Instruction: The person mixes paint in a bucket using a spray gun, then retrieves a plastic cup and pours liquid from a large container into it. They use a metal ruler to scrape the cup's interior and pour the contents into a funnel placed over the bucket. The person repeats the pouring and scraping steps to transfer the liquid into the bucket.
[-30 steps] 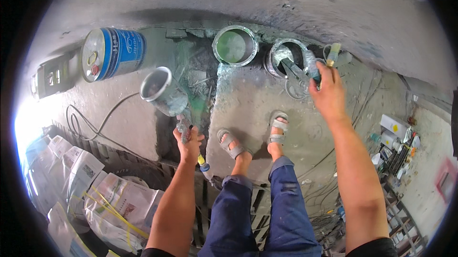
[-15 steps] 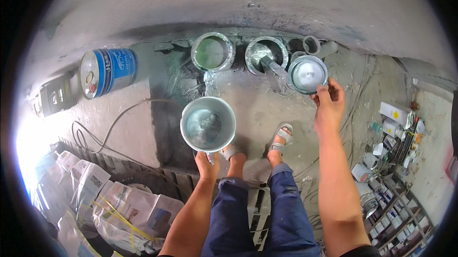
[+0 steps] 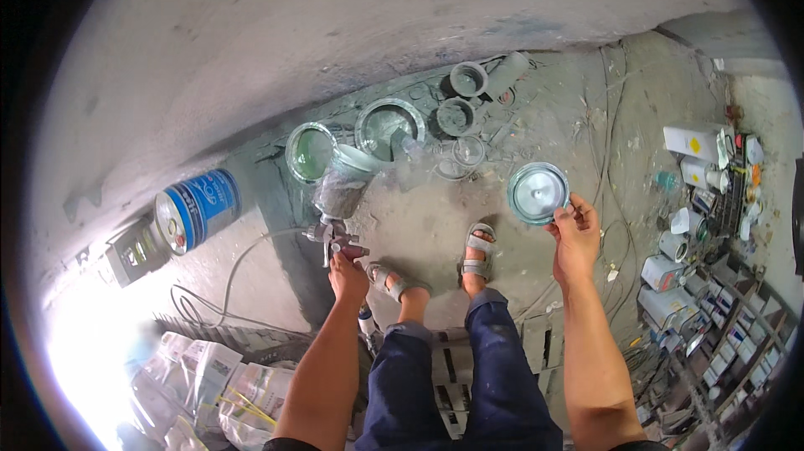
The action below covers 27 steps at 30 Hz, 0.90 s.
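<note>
My left hand (image 3: pixel 347 277) is closed round the grip of a spray gun (image 3: pixel 332 237). The gun's paint-dusted cup (image 3: pixel 342 191) has its mouth tipped away from me, over the edges of two open buckets. One bucket (image 3: pixel 308 154) contains greenish liquid; the wider bucket (image 3: pixel 417 116) beside it has something pale and blurred at its near rim. Whether anything runs out of the cup cannot be made out. Between the thumb and fingers of my right hand (image 3: pixel 578 237) is a round silvery lid (image 3: pixel 538 191), held by its edge over the floor.
Small grey pots (image 3: pixel 456 116) and a clear plastic cup (image 3: pixel 468 150) stand right of the buckets. A blue drum (image 3: pixel 199 210) is at the left. Hoses (image 3: pixel 230 283) cross the floor. Wrapped sacks (image 3: pixel 197 371) lie lower left; cans and bottles (image 3: pixel 674 271) crowd the right wall.
My left hand has swung the spray gun forward, tipping its cup from upright toward the buckets. The lid in my right hand has come nearer to me. The view has turned.
</note>
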Available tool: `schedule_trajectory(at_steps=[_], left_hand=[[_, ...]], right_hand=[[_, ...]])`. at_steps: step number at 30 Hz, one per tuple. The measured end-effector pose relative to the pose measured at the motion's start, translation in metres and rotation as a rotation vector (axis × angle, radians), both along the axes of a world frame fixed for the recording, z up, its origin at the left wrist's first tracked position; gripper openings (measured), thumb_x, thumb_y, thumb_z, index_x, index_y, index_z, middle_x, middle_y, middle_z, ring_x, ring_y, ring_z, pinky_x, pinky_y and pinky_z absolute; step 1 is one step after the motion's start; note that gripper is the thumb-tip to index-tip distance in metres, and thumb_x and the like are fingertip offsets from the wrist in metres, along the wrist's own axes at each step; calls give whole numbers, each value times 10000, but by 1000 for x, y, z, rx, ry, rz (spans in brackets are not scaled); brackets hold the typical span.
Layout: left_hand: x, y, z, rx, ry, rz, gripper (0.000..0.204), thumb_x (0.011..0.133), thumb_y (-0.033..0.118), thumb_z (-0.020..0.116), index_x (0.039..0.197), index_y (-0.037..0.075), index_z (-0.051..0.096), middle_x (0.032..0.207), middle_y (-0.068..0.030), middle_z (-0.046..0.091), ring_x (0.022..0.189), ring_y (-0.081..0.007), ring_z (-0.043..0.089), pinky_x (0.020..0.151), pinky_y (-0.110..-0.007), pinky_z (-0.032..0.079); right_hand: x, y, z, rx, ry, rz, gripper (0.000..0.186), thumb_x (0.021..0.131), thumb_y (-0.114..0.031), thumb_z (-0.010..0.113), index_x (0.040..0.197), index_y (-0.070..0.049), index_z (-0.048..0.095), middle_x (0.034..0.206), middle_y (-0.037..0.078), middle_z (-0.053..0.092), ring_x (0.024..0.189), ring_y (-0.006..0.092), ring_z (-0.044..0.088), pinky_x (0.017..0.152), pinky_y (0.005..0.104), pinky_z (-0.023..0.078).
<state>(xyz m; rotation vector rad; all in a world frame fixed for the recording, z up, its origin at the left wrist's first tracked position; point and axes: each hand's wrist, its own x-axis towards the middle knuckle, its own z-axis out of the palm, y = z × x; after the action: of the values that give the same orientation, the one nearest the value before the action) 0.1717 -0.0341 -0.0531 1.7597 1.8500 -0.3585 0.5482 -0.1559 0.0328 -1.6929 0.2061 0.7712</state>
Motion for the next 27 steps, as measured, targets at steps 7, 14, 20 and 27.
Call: schedule_trajectory(at_steps=[7,14,20,27], left_hand=[[59,31,16,-102,360,-41,503,859,179,545,1326,71,392,1202,-205,531,1108,-391,523,933,-469,411],[69,39,22,-68,403,-75,595,809,200,612,1332,46,376,1103,-241,581,1030,-409,583,874,-479,469],[73,37,31,-178,393,6,519,845,181,563,1317,51,394,1184,-219,545,1088,-401,545,922,-463,431],[57,29,48,-177,311,10,416,839,194,586,1202,21,478,1114,-244,577,1047,-406,570,895,-461,451]], right_hand=[[21,-31,-8,-5,57,-7,396,815,-21,619,1187,4,484,1009,60,535,830,127,552,673,263,513],[24,-36,-13,-7,82,-31,408,809,-1,623,1194,-11,488,959,17,503,798,116,532,657,269,491],[23,-30,-15,-17,72,22,465,805,0,623,1241,-16,461,973,21,512,805,118,536,660,265,493],[10,8,-11,-75,-36,195,539,812,-17,629,1301,-21,403,999,44,504,839,130,537,665,271,507]])
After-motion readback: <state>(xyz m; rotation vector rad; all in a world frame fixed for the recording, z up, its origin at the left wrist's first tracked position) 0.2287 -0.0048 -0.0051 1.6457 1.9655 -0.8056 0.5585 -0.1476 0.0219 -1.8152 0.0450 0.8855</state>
